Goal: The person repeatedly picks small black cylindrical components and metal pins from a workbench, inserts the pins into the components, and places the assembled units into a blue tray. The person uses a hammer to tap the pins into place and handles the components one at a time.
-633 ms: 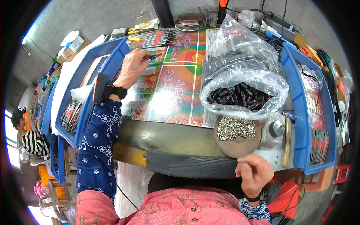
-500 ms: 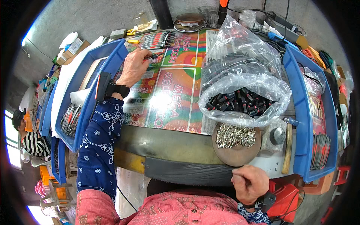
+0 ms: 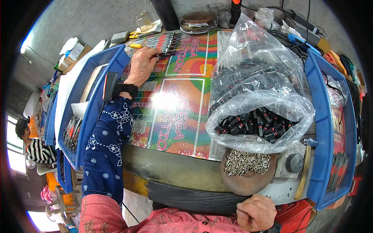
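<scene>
Left hand at the row of slim black-and-red tools, right hand curled at the front edge

The left hand (image 3: 142,66) reaches toward the far left corner of the worktop (image 3: 175,174), its fingers drawn narrow against the near end of a row of slim black-and-red tools (image 3: 165,42); whether they grip the nearest tool, I cannot tell. The tools lie side by side near the far edge, on a colourful printed sheet (image 3: 194,116).

The right hand (image 3: 256,213) is by the front edge, right of its middle, fingers folded in a loose fist. Just beyond it, a round brown plate (image 3: 244,187) bears a heap of small metal pieces (image 3: 248,162). Behind the plate stands an open clear plastic bag (image 3: 256,81) of black handles with red bands (image 3: 268,126). A wooden-handled hammer (image 3: 302,174) lies toward the right edge, just beside a blue bin (image 3: 319,167). Another blue bin (image 3: 117,62) stands along the left edge.
</scene>
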Motion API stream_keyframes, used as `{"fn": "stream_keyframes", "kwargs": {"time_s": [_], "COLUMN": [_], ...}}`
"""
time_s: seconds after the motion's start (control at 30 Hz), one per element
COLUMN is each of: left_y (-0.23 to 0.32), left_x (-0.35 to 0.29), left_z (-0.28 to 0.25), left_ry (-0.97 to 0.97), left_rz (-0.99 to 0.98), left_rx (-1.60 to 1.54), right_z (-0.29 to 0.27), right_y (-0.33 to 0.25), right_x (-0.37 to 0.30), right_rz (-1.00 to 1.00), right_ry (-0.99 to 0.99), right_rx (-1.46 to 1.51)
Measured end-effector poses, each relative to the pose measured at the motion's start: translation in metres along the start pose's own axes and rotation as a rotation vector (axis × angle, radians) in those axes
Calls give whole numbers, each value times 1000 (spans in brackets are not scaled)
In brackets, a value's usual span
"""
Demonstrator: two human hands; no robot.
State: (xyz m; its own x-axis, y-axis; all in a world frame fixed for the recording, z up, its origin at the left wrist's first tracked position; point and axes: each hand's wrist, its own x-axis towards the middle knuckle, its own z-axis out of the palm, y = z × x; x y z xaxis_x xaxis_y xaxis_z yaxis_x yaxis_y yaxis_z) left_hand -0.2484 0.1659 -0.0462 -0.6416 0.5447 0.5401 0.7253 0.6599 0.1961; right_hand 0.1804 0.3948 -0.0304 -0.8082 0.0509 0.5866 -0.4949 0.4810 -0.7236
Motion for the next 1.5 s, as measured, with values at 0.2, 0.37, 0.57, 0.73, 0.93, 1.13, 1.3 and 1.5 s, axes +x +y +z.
{"fn": "stream_keyframes", "kwargs": {"time_s": [0.2,0.37,0.57,0.73,0.93,1.13,1.3,1.5], "left_y": [-1,3,28,67,90,56,1,-46], "left_x": [3,3,-12,-62,-136,-174,-195,-208], "left_z": [9,10,-14,-56,-131,-204,-250,-251], "left_ry": [56,115,98,55,1,149,77,-120], "left_rz": [21,58,26,138,70,-36,-212,-486], "left_rx": [17,51,-7,-149,32,269,438,454], "right_z": [1,8,7,13,20,23,26,27], "right_y": [1,1,5,3,3,7,8,4], "right_x": [-1,-8,-18,-27,-33,-34,-33,-31], "right_rz": [-16,9,28,93,212,193,198,190], "right_ry": [19,58,61,134,228,229,255,249], "right_rx": [-2,-157,-155,-289,-186,-176,-150,-194]}}
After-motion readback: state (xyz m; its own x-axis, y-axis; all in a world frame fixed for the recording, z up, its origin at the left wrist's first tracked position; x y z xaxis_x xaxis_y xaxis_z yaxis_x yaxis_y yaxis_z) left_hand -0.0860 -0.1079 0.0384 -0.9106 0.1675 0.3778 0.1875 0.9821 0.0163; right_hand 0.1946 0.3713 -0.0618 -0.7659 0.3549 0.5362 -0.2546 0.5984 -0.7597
